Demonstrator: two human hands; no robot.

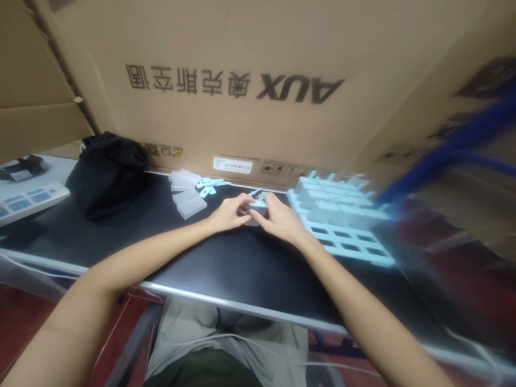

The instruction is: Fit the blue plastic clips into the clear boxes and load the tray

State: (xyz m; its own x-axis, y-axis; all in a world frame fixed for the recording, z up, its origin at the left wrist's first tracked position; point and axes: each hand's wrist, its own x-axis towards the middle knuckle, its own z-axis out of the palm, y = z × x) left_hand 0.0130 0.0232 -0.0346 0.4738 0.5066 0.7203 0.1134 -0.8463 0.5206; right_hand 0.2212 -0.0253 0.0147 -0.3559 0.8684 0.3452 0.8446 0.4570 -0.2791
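My left hand [230,213] and my right hand [281,219] meet over the middle of the dark table, fingers closed around one small plastic case [258,204]. The case has a light blue top edge and a greyish see-through body, partly covered by my fingers. A thin light blue tab sticks up beside it. To the left lie several flat translucent plastic cases [188,202] and a small heap of light blue plastic pieces [207,186]. Close by my right hand stands a light blue slotted rack [346,248], its rear rows filled with upright pieces.
A large cardboard box [193,121] walls off the table's back edge. At the left are a black cloth bag [107,174] and a white power strip [34,201]. A blue metal bar [447,137] slants across the right. The table's pale front edge [226,301] runs above my lap.
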